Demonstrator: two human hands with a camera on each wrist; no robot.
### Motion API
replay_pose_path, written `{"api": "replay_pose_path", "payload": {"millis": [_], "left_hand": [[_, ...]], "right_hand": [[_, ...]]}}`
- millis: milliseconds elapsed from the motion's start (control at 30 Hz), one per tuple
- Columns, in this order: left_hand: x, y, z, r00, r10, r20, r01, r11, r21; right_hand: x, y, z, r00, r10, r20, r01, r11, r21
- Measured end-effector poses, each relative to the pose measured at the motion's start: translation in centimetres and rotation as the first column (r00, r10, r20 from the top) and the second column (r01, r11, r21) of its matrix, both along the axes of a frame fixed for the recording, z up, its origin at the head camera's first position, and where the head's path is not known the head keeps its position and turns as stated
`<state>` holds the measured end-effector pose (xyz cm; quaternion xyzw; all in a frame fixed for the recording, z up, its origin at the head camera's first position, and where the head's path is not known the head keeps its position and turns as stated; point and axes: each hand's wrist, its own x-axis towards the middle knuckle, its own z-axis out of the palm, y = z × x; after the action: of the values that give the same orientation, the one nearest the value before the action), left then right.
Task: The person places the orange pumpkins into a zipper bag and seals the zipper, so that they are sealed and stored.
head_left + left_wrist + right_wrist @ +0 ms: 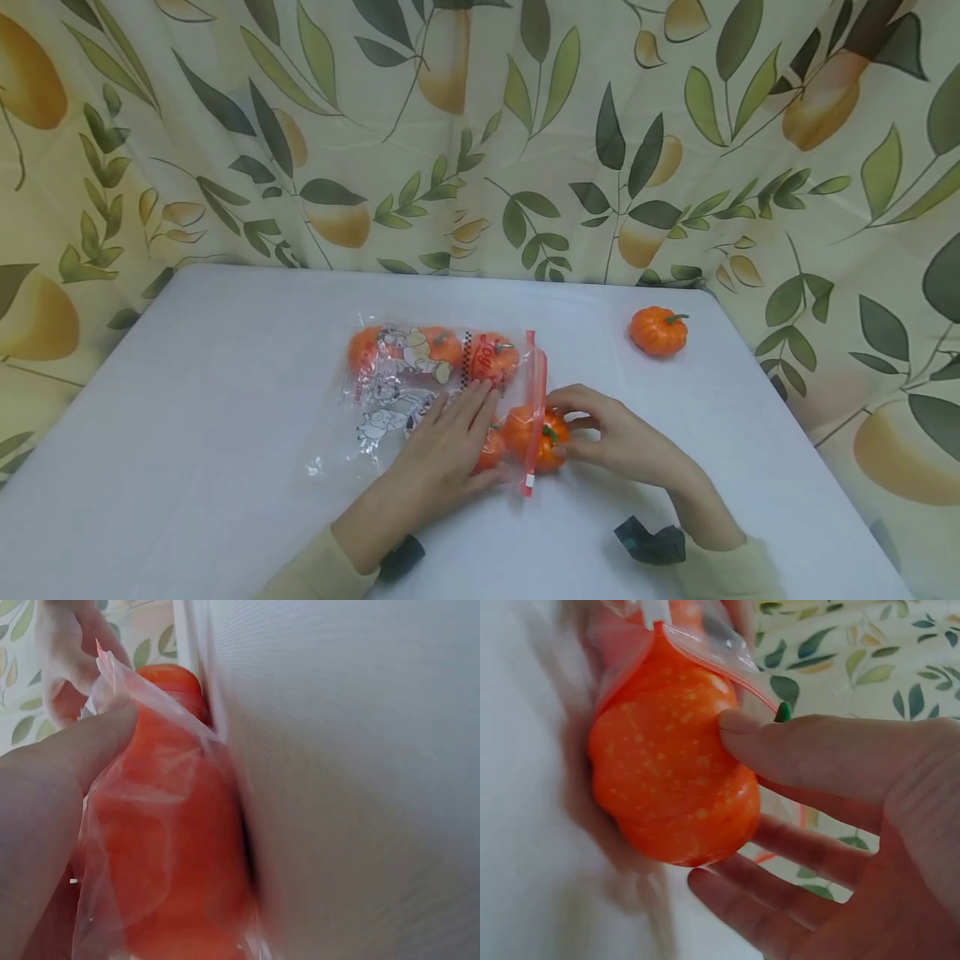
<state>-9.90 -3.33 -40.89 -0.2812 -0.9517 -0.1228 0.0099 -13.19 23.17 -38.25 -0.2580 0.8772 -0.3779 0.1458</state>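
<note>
A clear zip bag (390,392) printed with cartoon figures lies flat on the table, its red-edged mouth facing right. Several small orange toy pumpkins (442,343) show through the plastic. My left hand (446,446) rests on the bag, fingers extended; its thumb (105,739) lies along the plastic near the mouth. At the opening, one speckled pumpkin (675,765) with a green stem is partly inside the bag, partly out. My right hand (618,437) holds that pumpkin from the right, thumb on its upper side and fingers around the far side.
Another orange pumpkin (658,332) sits at the back right of the white table (187,433). Behind the table hangs a leaf-and-fruit patterned cloth (480,167). A white slider (529,481) is at the near end of the bag's red edge.
</note>
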Motion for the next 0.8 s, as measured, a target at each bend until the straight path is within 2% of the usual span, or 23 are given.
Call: {"api": "replay_pose_path", "payload": {"millis": [133,233,300,400,533,667,800], "left_hand": [[0.0,0.1,0.0,1.000,0.011,-0.010,-0.011,1.000,0.011],[0.0,0.1,0.0,1.000,0.012,-0.019,-0.012,1.000,0.006],[0.0,0.1,0.0,1.000,0.012,-0.026,-0.012,1.000,0.003],[0.0,0.1,-0.1,0.999,0.014,-0.033,-0.013,1.000,0.007],[0.0,0.2,-0.2,0.999,0.020,-0.046,-0.019,1.000,0.011],[-0.1,0.3,-0.2,0.996,0.029,-0.079,-0.030,0.999,-0.014],[0.0,0.3,-0.2,0.994,0.032,-0.103,-0.036,0.999,-0.038]], "right_hand": [[-0.2,-0.8,-0.4,1.000,-0.012,0.021,0.013,0.998,-0.060],[-0.3,-1.0,-0.7,0.995,-0.040,0.092,0.050,0.994,-0.102],[-0.4,-0.8,-1.0,0.984,-0.071,0.166,0.094,0.986,-0.135],[-0.6,-0.4,-1.5,0.953,-0.115,0.281,0.163,0.975,-0.153],[-0.7,-0.4,-2.0,0.923,-0.126,0.364,0.196,0.967,-0.161],[-0.6,-1.0,-2.5,0.932,-0.080,0.354,0.163,0.964,-0.211],[-0.5,-1.8,-3.1,0.953,-0.019,0.303,0.106,0.957,-0.271]]}}
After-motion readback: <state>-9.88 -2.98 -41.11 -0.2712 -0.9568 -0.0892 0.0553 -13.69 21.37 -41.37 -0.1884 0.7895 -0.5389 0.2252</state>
